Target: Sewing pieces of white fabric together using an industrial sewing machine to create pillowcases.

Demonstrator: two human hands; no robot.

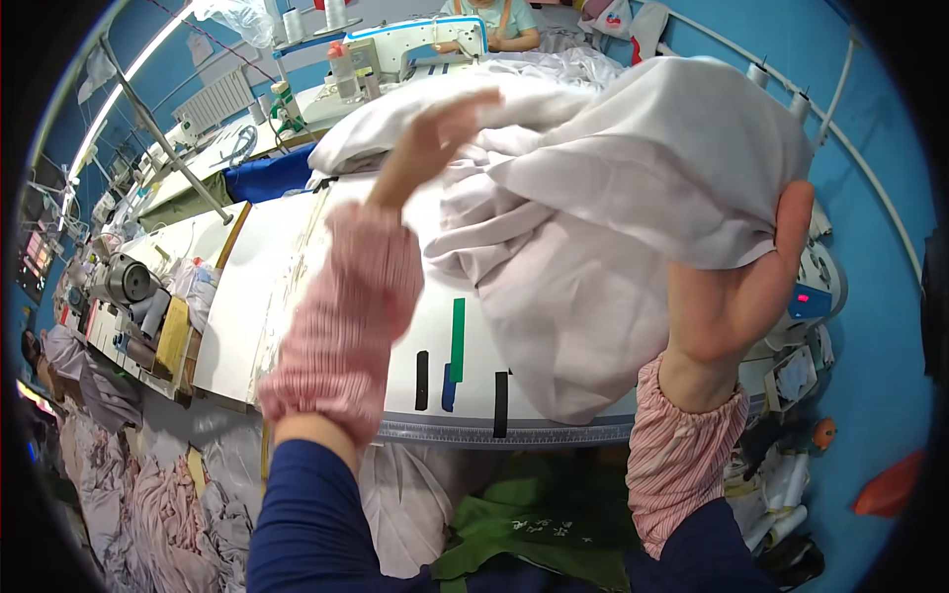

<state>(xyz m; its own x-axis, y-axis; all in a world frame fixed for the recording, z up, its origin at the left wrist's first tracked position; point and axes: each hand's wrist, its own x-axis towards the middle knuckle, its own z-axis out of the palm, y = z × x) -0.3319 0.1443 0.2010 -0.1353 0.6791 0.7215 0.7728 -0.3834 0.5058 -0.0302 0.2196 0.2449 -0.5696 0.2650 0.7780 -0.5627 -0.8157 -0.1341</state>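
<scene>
A large sheet of pale grey-lilac fabric (593, 237) lies bunched across the white table and hangs over toward its front edge. At the right, my right hand (736, 296) lifts a raised fold of it. The thumb lies outside along the cloth's edge, while the other fingers are hidden beneath. My left hand (435, 143), smeared by motion, is above the left part of the fabric with its fingers stretched out and nothing in them. Pink striped sleeve covers (346, 316) are on both forearms.
Black, green (458, 336) and blue strips are stuck on the table by a ruler (554, 435) along its front edge. Behind the fabric stands a sewing machine (420, 44), with a person beyond it. More machines (124, 282) and heaped cloth (178, 514) are at left.
</scene>
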